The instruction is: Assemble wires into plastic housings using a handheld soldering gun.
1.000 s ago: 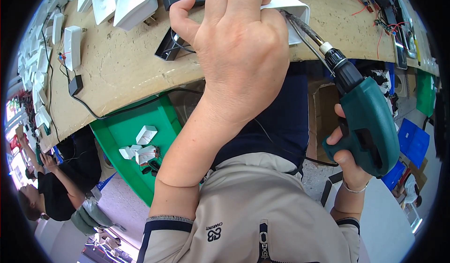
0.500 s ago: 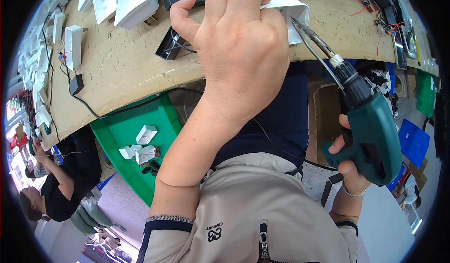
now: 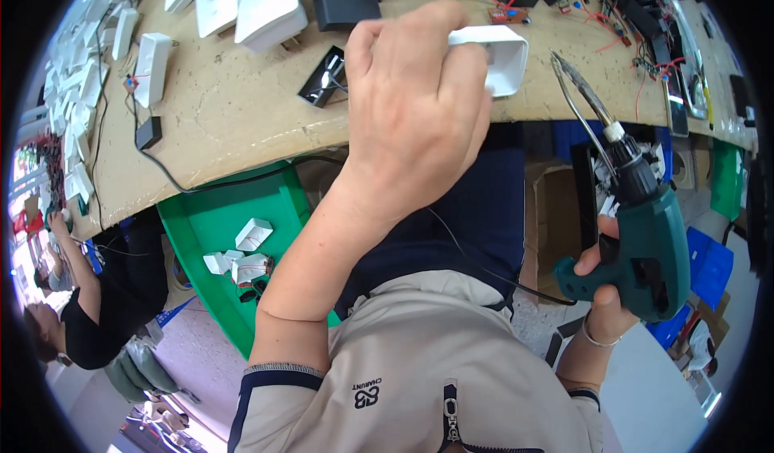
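My left hand (image 3: 407, 114), its fingers curled, grips the left side of a white open plastic case (image 3: 508, 64) near the table's front edge. The fingertips are partly hidden behind the hand. In my right hand (image 3: 610, 314) is a dark green pistol-shaped soldering gun (image 3: 663, 239), with fingers round its handle. Its metal tip and the thin feed tube beside it point up and left, to the right of the case and apart from it. Just left of my left hand lies a small black open case (image 3: 324, 78) with a cable.
White housings (image 3: 270, 9) and a black box (image 3: 347, 11) stand at the back left. Circuit boards and red wires (image 3: 508, 16) lie at the back. A green tray (image 3: 218, 308) with small white parts sits below the table's front edge. A co-worker (image 3: 97, 316) is at far left.
The soldering gun's tip has moved right, away from the white case's opening. My left hand stays on the case with its fingers a little more curled. The whole view has shifted slightly.
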### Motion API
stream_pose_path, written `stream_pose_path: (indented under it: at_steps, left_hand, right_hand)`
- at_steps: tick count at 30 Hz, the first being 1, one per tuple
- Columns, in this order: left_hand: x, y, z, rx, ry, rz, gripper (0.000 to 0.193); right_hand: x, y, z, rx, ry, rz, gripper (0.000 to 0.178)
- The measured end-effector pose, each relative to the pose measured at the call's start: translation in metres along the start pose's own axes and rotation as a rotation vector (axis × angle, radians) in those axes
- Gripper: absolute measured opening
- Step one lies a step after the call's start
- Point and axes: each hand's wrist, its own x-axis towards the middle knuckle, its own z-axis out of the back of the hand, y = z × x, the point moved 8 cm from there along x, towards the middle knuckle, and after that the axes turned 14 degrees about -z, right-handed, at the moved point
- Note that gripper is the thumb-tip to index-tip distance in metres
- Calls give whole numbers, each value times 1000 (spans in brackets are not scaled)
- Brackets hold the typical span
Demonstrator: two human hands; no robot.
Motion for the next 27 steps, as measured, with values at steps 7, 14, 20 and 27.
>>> stream_pose_path:
  at_steps: [7,14,20,27]
  left_hand:
    - [-8,4,0,-72,261,115,65]
    - [-17,11,59,-283,269,63,56]
    - [-90,33,144,-450,600,403,58]
    - [-176,63,188,-123,992,673,44]
  right_hand:
    - [-7,15,-2,8,23,97,71]
    - [-19,25,-3,55,40,191,69]
    - [-14,19,-7,98,133,196,68]
    - [-7,19,-14,124,169,198,67]
